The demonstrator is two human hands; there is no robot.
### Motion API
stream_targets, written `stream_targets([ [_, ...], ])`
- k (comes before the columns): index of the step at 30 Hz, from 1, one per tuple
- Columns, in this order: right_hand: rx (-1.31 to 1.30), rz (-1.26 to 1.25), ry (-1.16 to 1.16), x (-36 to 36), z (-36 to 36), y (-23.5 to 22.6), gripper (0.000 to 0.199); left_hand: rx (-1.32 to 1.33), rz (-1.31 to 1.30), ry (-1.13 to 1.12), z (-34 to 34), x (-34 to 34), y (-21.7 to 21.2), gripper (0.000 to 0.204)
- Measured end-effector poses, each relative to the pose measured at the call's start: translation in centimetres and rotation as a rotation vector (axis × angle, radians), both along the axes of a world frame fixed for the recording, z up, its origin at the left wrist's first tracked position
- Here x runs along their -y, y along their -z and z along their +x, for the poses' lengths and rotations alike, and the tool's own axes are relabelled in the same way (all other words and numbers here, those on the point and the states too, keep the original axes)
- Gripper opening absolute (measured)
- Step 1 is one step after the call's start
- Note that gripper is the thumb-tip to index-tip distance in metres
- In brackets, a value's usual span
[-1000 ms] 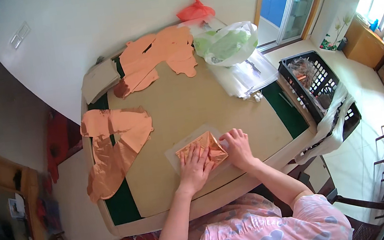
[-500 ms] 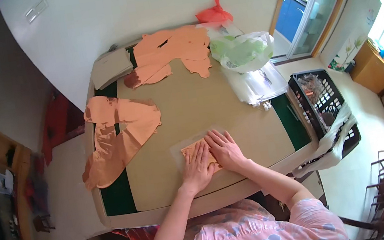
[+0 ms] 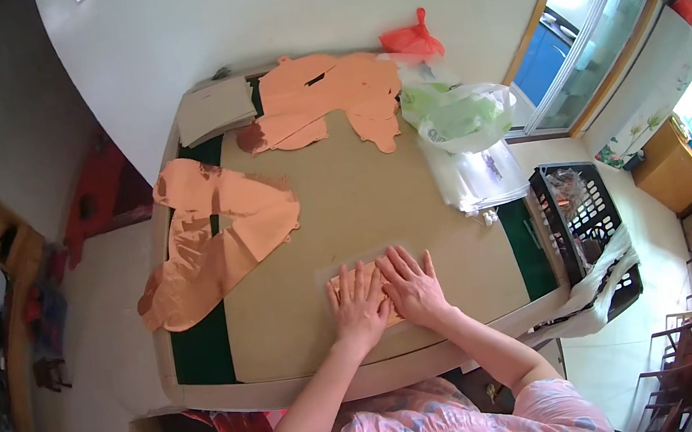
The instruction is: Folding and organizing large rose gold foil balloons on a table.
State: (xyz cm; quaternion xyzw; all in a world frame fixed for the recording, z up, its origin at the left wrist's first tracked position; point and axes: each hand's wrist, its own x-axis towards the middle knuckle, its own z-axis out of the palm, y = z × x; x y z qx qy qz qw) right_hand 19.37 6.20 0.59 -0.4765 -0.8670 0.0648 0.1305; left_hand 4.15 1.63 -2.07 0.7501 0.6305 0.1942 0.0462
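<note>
R hand (image 3: 415,289) had moved from R edge of copper sheet (image 3: 394,317) to atop it; lay flat, fingers spread, nxt to L hand (image 3: 361,308), likewise flat.

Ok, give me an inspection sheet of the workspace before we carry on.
Surface: table with a tan board over a green covering.
Job's things: small orange piece, mostly hidden under both hands.
Clutter: orange cut-out sheets, one at left, one at the far side; stack of greyish sheets, far left; white-green bag and clear plastic sheets, far right; red bag beyond; black crate, right.
Hands: left hand and right hand lie flat on the piece, fingers spread.
Cables: nothing seen.
Surroundings: sliding glass door, wooden cabinet, right.
</note>
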Motion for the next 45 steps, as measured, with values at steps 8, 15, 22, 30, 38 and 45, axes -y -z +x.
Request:
stream_targets([
  [8, 0.036, 0.236, 0.100, -4.4, 5.0, -0.9, 0.054, 0.043, 0.035, 0.012, -1.0, 0.7, -0.7, 0.066],
  [15, 0.071, -0.021, 0.492, -19.3, 18.4, 1.9, 0.055, 0.053, 0.033, 0.033, -0.3, 0.2, -0.2, 0.068],
  [22, -0.312, 0.207, 0.576, -20.8, 17.4, 1.5, 0.025, 0.045, 0.028, 0.023, -0.5, 0.4, -0.5, 0.067],
  [30, -0.042, 0.247, 0.492, -20.8, 18.2, -0.3, 0.025, 0.016, -0.014, 0.033, -0.4, 0.5, -1.0, 0.067],
  [38, 0.012, 0.336, 0.447, -17.5, 14.0, -4.9, 0.018, -0.002, 0.034, 0.015, -0.9, 0.7, -0.5, 0.064],
  [45, -0.103, -0.011, -0.202, -11.3, 2.1, -3.2, 0.035, -0.034, -0.014, 0.051, -0.6, 0.2, -1.0, 0.062],
])
